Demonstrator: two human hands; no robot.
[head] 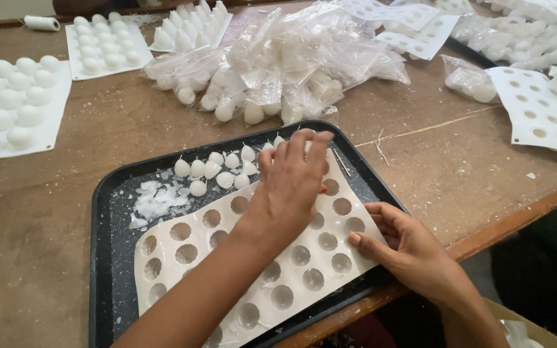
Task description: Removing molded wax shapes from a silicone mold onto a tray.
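Note:
A white flexible mould (304,258) with several round empty cavities lies in a black tray (107,212). My left hand (291,183) reaches across it and presses its fingers on the mould's far edge. My right hand (401,241) grips the mould's right edge, thumb on top. Several small white cone-shaped wax pieces (217,169) with wicks lie loose in the tray's far part, beside a heap of white wax flakes (156,200).
Clear bags of white wax pieces (278,64) are piled behind the tray. Filled white moulds (14,103) (107,45) sit at left, empty moulds (539,109) at right. A roll of white thread (41,23) lies far left. The table edge (485,235) runs near my right hand.

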